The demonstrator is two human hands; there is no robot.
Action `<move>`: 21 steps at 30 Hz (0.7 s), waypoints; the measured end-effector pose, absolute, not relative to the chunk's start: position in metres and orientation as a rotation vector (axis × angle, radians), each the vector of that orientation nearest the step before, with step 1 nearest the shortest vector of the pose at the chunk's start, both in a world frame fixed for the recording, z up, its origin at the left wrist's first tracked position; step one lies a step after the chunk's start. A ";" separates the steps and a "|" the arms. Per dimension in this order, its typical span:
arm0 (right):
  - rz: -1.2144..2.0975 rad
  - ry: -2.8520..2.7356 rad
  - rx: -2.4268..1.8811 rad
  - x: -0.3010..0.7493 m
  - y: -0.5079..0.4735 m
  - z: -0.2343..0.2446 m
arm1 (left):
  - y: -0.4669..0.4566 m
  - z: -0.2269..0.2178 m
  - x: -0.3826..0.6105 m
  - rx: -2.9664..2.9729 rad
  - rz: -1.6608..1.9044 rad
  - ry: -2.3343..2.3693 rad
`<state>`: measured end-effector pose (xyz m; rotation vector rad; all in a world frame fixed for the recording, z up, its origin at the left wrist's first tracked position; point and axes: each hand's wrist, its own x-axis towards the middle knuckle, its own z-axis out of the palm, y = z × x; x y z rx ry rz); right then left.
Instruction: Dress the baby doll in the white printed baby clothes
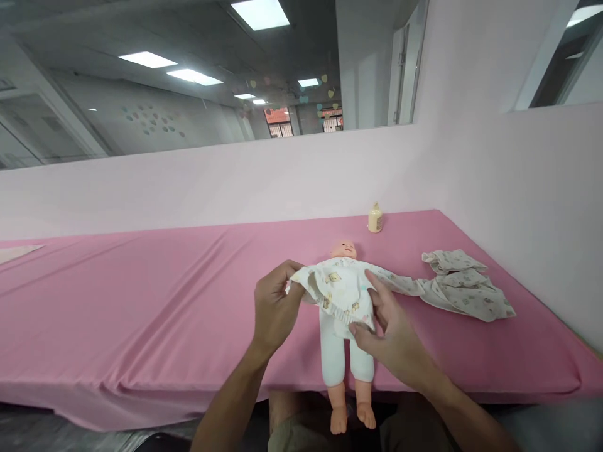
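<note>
A baby doll point(332, 358) lies on its back, its head away from me and its feet past the near table edge. Above its torso I hold up a white baby garment point(342, 282) with a bear print and a gathered elastic edge. My left hand point(277, 304) pinches the garment's left corner between thumb and fingers. On the other side, my right hand point(391, 329) has its thumb at the gathered edge and its fingers against the cloth's right side. The garment covers the doll's chest and arms. White cloth shows on the doll's legs.
A pink sheet point(141, 301) covers the table. At the right lies a crumpled printed baby garment point(466, 285), with a cloth strip reaching toward the doll. A cream pump bottle point(375, 218) stands near the back wall. Pale cloth point(19, 252) lies at the far left.
</note>
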<state>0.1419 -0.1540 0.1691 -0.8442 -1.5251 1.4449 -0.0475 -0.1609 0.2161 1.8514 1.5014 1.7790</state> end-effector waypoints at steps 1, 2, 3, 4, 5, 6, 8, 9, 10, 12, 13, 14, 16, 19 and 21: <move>1.330 -1.558 -0.873 0.144 -0.155 0.170 | -0.160 0.220 -0.046 1.846 1.798 1.513; 1.210 -1.601 -0.889 0.147 -0.154 0.173 | -0.159 0.224 -0.046 1.852 1.813 1.521; 1.097 -1.642 -0.893 0.151 -0.152 0.177 | -0.158 0.229 -0.045 1.861 1.832 1.523; 1.003 -1.674 -0.887 0.156 -0.148 0.183 | -0.156 0.234 -0.045 1.867 1.856 1.516; 0.935 -1.695 -0.876 0.162 -0.143 0.191 | -0.153 0.239 -0.045 1.865 1.886 1.500; 0.895 -1.699 -0.864 0.168 -0.137 0.200 | -0.151 0.245 -0.046 1.857 1.913 1.479; 0.880 -1.670 -0.851 0.182 -0.123 0.220 | -0.145 0.257 -0.050 1.836 1.923 1.431; 0.877 -1.641 -0.859 0.190 -0.116 0.229 | -0.142 0.262 -0.052 1.825 1.905 1.406; 0.859 -1.608 -0.865 0.197 -0.110 0.238 | -0.138 0.267 -0.054 1.815 1.874 1.383; 0.790 -1.554 -0.895 0.209 -0.099 0.251 | -0.132 0.275 -0.059 1.806 1.787 1.337; 0.745 -1.543 -0.912 0.214 -0.095 0.256 | -0.129 0.277 -0.060 1.804 1.734 1.305; 0.703 -1.548 -0.937 0.218 -0.091 0.259 | -0.126 0.277 -0.061 1.799 1.677 1.265; 0.614 -1.611 -0.988 0.223 -0.086 0.260 | -0.120 0.272 -0.060 1.765 1.557 1.187; 0.509 -1.815 -1.017 0.220 -0.086 0.252 | -0.113 0.255 -0.051 1.682 1.408 1.150; 0.538 -1.958 -0.971 0.211 -0.090 0.242 | -0.110 0.243 -0.043 1.666 1.306 1.153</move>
